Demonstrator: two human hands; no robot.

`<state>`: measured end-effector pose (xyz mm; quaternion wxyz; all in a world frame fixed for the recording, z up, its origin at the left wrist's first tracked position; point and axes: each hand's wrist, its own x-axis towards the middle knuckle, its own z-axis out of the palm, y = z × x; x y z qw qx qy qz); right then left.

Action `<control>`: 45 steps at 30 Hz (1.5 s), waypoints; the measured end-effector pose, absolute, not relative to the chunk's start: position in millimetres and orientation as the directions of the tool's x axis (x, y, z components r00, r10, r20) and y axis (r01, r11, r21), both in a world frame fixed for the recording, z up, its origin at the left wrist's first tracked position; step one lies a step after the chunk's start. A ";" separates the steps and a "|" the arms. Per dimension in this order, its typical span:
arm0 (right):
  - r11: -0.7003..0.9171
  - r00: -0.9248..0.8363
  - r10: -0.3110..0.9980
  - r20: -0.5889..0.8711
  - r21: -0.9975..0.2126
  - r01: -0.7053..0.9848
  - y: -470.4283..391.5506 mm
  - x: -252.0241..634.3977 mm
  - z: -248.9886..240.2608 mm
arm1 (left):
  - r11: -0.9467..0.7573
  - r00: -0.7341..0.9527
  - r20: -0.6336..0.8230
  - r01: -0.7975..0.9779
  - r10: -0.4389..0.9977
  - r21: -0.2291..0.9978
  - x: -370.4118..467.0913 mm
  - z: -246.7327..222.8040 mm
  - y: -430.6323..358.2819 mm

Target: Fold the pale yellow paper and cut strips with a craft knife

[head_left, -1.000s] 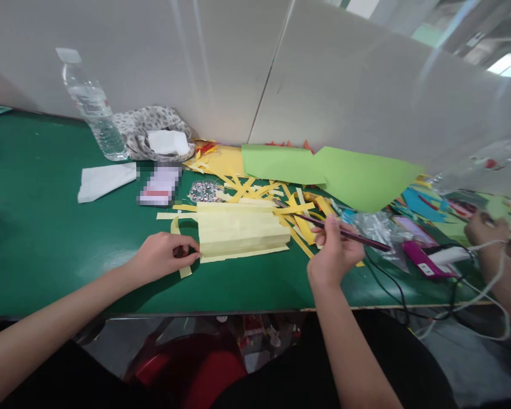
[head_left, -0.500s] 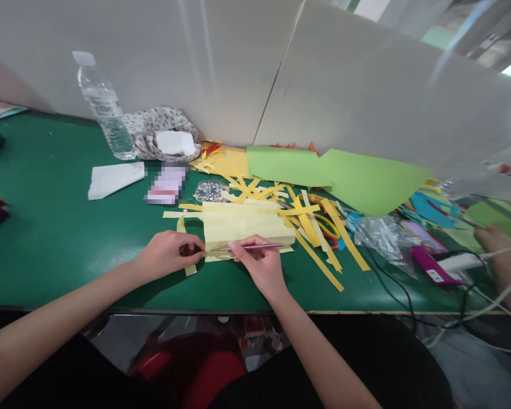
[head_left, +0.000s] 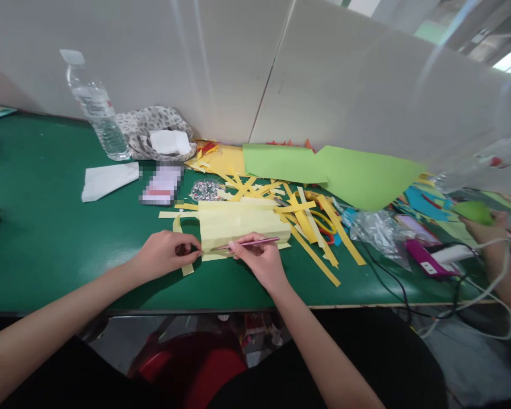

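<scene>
A folded sheet of pale yellow paper (head_left: 238,218) lies on the green table in front of me. At its lower left corner, the thumb and forefinger of my left hand (head_left: 168,251) pinch the paper's edge. My right hand (head_left: 259,258) is closed around a slim pink pen-like tool (head_left: 262,241) and rests over the sheet's lower part. The tool's thin tip points left, toward my left fingertips; whether it touches the paper is unclear. Beside my left hand lie pale yellow paper strips (head_left: 188,269), one of them curled.
Yellow paper strips (head_left: 319,255) and scissors with yellow handles (head_left: 323,220) lie right of the sheet. Green paper (head_left: 361,176) leans at the wall. A water bottle (head_left: 97,111), tissue (head_left: 108,179) and phone (head_left: 164,184) stand left. Another person's hand (head_left: 479,230) holds green paper, near cables.
The whole view has shifted slightly, so things appear a little further left. My hands keep their grips almost unchanged. The other person's hand at the right has moved with its green paper.
</scene>
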<state>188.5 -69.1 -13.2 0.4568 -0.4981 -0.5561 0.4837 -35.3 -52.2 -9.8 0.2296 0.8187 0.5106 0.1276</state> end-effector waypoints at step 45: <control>0.082 -0.165 0.985 0.041 -0.965 0.250 -72.8 183.2 -8.9 | -0.375 0.453 -0.025 0.767 0.891 0.521 -34.8 -10.5 -51.3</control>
